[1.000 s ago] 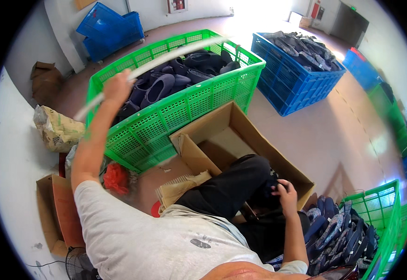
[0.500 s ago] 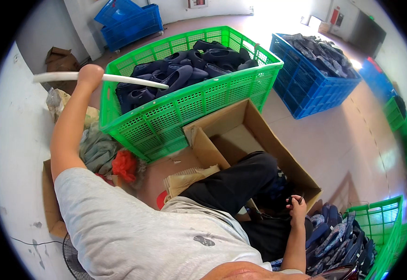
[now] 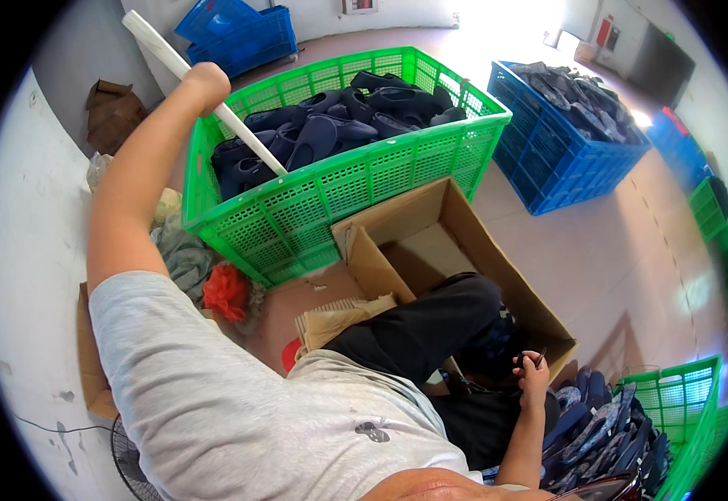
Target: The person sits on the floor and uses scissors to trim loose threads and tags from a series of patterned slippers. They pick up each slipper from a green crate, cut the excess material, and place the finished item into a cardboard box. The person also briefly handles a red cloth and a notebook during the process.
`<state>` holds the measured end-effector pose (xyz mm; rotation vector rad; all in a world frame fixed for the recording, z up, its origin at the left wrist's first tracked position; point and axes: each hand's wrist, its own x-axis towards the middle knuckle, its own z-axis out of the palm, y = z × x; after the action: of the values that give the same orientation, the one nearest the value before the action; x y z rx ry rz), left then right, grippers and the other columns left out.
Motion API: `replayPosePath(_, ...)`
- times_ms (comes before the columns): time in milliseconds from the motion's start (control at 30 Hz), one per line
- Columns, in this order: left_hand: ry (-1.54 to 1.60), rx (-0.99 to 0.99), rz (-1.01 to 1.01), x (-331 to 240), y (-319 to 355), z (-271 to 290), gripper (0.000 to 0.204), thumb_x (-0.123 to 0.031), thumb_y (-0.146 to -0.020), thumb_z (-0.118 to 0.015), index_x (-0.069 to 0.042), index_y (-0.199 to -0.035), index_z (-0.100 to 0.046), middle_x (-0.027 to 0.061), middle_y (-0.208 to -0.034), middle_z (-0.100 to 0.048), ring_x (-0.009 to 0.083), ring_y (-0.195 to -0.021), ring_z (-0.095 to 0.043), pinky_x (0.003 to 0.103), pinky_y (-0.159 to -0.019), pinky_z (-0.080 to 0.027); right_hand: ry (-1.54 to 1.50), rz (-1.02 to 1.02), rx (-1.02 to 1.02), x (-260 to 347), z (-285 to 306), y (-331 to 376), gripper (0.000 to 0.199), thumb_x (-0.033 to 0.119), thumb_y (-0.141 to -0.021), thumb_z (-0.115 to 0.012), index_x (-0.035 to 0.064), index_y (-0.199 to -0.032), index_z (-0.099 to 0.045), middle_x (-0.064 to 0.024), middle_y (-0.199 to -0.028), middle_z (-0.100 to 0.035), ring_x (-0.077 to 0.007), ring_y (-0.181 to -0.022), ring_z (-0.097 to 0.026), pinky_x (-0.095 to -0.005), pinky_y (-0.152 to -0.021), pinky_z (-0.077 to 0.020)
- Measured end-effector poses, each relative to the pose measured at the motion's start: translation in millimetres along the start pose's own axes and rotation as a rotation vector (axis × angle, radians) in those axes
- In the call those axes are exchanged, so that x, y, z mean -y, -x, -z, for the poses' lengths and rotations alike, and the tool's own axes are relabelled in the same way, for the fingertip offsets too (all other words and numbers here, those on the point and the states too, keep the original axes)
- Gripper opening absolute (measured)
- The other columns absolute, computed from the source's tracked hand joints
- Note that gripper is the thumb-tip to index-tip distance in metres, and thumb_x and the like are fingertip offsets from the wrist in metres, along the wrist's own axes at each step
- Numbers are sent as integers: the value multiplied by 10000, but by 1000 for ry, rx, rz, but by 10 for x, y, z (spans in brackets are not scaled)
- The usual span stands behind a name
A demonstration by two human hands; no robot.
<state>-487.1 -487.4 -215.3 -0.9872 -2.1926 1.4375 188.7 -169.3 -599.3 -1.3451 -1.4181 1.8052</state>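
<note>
Now swung from level to steep: white stick (image 3: pixel 205 92) clenched in left hand (image 3: pixel 207 83), tip in green crate (image 3: pixel 331 196) at 12. Right hand (image 3: pixel 533 373) gripping something small, dark. Brown carton (image 3: pixel 464 242) at 3.

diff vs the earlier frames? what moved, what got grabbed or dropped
The left hand, gripping the white stick throughout, swung it from level to slanting down, its far end now in the green crate among dark slippers. Nothing taken or released. Right hand stayed low by the lap, cardboard box unmoved.
</note>
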Motion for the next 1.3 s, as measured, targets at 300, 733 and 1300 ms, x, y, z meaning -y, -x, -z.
replayPosePath(300,125,-16,-78,-1252,-865,104,176,-197,-841,-648,-117,-913,-788,122,-1012,-743,269,-946,-717,372,-759,-556,-25,-10,-35,9,6,0,181,166,-965,-589,102,-1134,-590,-70,-956,-697,-75,-644,-604,-156,-435,-336)
replayPosePath(733,-100,-136,106,-159,-808,827,176,-202,-851,-634,-142,-920,-785,54,-992,-752,231,-936,-711,377,-696,-502,-63,20,64,11,48,44,177,146,-964,-581,85,-1130,-590,-85,-952,-708,-87,-660,-614,-166,-436,-319)
replayPosePath(1300,374,-163,176,-1880,-800,-362,171,-150,-824,-624,-147,-864,-790,88,-934,-748,260,-878,-720,396,-723,-562,55,59,73,-39,-21,41,190,160,-958,-580,87,-1133,-592,-68,-941,-699,-72,-646,-600,-161,-430,-314)
